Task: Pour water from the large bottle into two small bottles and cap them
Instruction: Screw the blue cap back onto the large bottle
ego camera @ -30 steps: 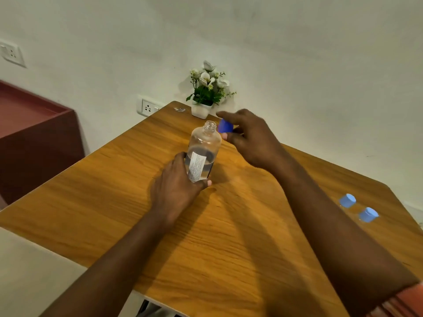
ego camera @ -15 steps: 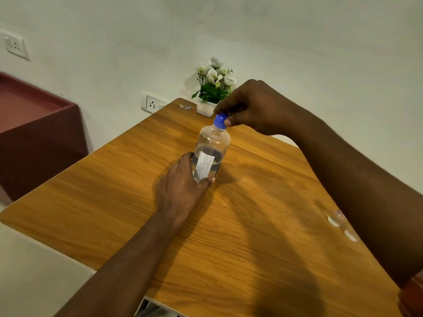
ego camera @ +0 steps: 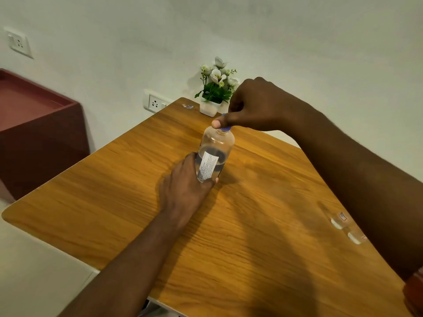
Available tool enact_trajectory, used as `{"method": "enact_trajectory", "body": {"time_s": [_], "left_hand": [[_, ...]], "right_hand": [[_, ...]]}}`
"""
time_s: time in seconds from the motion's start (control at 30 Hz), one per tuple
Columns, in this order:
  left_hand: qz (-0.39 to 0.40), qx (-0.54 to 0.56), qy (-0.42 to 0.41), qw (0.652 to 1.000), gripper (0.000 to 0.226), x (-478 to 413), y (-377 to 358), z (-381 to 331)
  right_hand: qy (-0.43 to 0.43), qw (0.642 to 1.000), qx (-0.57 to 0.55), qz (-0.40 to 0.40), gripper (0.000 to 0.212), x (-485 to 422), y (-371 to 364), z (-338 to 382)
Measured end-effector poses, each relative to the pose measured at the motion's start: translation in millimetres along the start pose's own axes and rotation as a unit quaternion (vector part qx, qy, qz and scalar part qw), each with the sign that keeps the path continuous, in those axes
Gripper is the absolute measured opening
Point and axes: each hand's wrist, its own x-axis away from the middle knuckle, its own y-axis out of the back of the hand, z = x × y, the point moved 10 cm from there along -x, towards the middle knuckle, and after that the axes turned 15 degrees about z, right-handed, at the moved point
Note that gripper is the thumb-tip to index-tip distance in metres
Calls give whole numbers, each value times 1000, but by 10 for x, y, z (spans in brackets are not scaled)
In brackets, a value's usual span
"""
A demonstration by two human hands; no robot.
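Large bottle [ego camera: 216, 152] gripped at base and cap, toward the far corner of the table [ego camera: 91, 202].
Our left hand [ego camera: 185, 186] grasps its lower body, water showing partway up; our right hand [ego camera: 258, 106], fingers clenched, pinches the blue cap [ego camera: 225, 128] on its neck. Two small bottles [ego camera: 338, 221] sit near the right edge, tops hidden by our forearm; we judge pouring finished, their capping unconfirmed.

table [ego camera: 128, 191]: orange-brown wood grain
large bottle [ego camera: 216, 143]: clear, white label
cap [ego camera: 225, 128]: blue
flowers [ego camera: 216, 75]: white, green leaves
cabinet [ego camera: 39, 133]: dark red
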Motion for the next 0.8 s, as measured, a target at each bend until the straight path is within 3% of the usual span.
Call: {"method": "enact_trajectory", "body": {"time_s": [0.1, 0.23, 0.5, 0.8], "left_hand": [[1, 1, -3, 1000, 64, -7, -1, -15], [5, 0, 2, 1000, 66, -9, -3, -7], [6, 0, 1, 1000, 67, -8, -7, -1], [9, 0, 1, 1000, 66, -7, -16, -5]], "right_hand": [[32, 999, -34, 2, 48, 54, 86, 33], [89, 992, -41, 84, 38, 57, 1, 128], [61, 996, -30, 60, 31, -39, -26, 102], [4, 999, -38, 35, 72, -66, -67, -4]]}}
